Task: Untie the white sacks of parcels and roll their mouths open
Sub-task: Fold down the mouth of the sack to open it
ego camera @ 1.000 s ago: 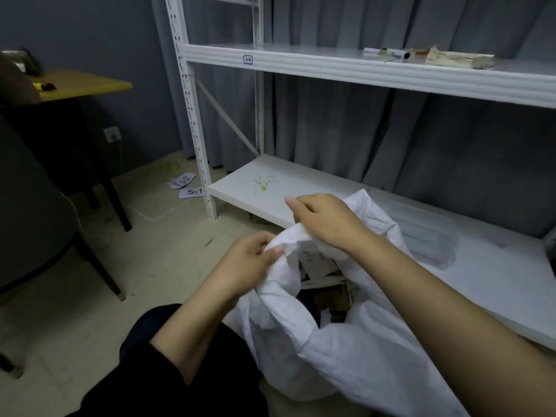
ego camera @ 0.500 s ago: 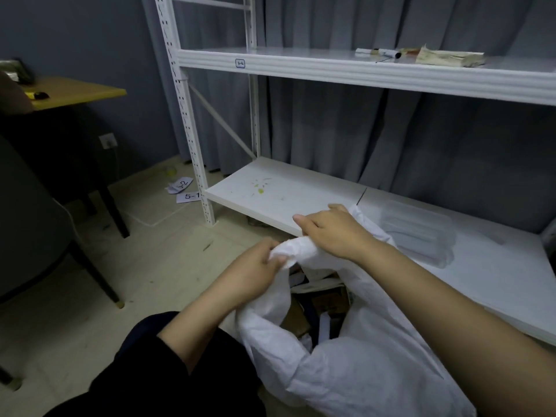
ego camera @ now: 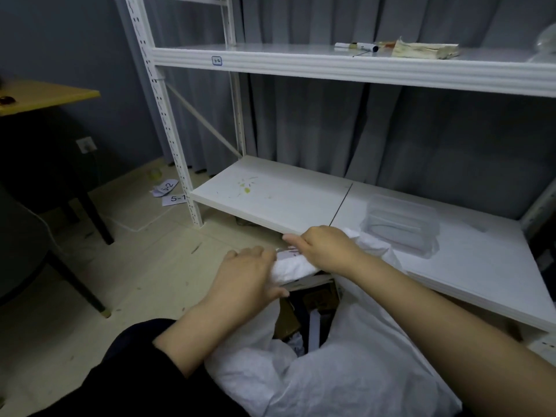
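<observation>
Sack (ego camera: 361, 374) is stood on the floor against the lower shelf (ego camera: 270, 203), mouth open, with parcels (ego camera: 316, 305) seen inside. Its rolled far rim (ego camera: 296, 266) is gripped by the left hand (ego camera: 246, 275) and right hand (ego camera: 326, 251), set side by side, fingers curled round the roll.

The sack (ego camera: 361, 371) is white fabric, matt and crinkled, with brown cardboard parcels (ego camera: 319, 298) in its mouth. Just behind it, the lower shelf (ego camera: 270, 203) is a smooth, matt white board with yellow stains. A clear, faintly glossy plastic container (ego camera: 401, 228) sits on it. The shelf's upright (ego camera: 168, 124) is white-painted perforated metal. Behind the shelf hangs a grey matt cloth curtain (ego camera: 331, 130). Left of the shelf, paper labels (ego camera: 174, 198) lie on the pale, scuffed floor (ego camera: 90, 296).
</observation>
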